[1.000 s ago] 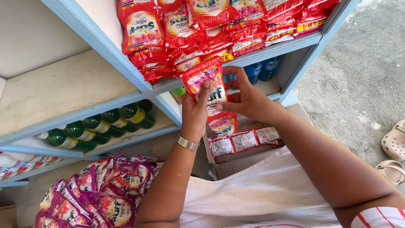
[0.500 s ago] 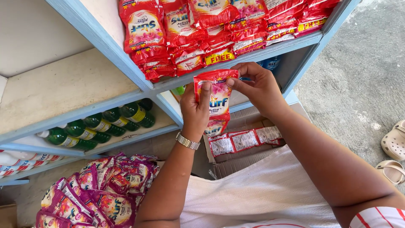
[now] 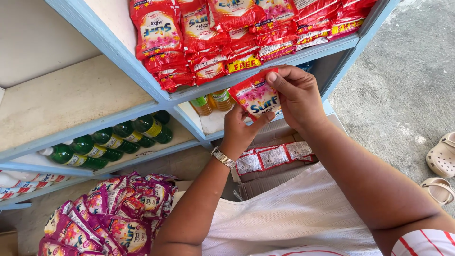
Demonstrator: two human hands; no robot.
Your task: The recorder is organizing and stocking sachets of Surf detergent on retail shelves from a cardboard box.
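Both of my hands hold one red detergent sachet up against the front edge of the blue shelf. My left hand, with a metal watch on its wrist, grips the sachet's lower edge from below. My right hand pinches its upper right corner with thumb and fingers. Just above, on that shelf, several more red sachets lie stacked in rows.
A cardboard box below my hands holds a strip of red sachets. Purple sachets are piled at the lower left. Green bottles lie on a lower shelf, orange bottles beside them. Sandals rest on the concrete at right.
My hands have lifted the red sachet from in front of the lower shelf up to the edge of the shelf with the stacked red sachets.
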